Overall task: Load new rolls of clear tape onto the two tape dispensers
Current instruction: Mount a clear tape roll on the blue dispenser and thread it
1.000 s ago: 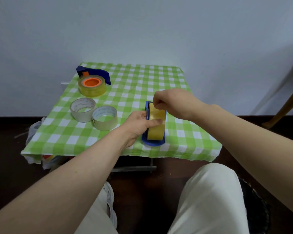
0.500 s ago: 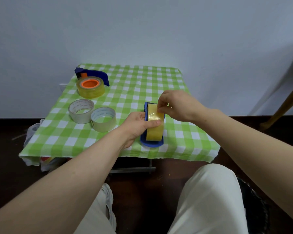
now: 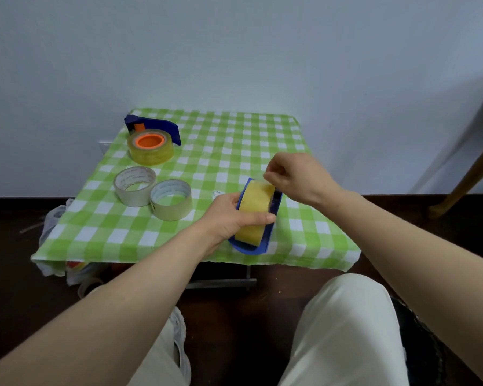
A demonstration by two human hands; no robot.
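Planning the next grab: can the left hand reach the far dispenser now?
Probably not yet: the left hand grips the near dispenser. Freed, only a low loose roll lies near its way.

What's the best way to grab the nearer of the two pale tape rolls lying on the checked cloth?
Come from above: the nearer pale tape roll lies flat, hole up. Pinch its near-right wall, thumb inside the hole, fingers outside, since the other pale roll touches its far-left side.
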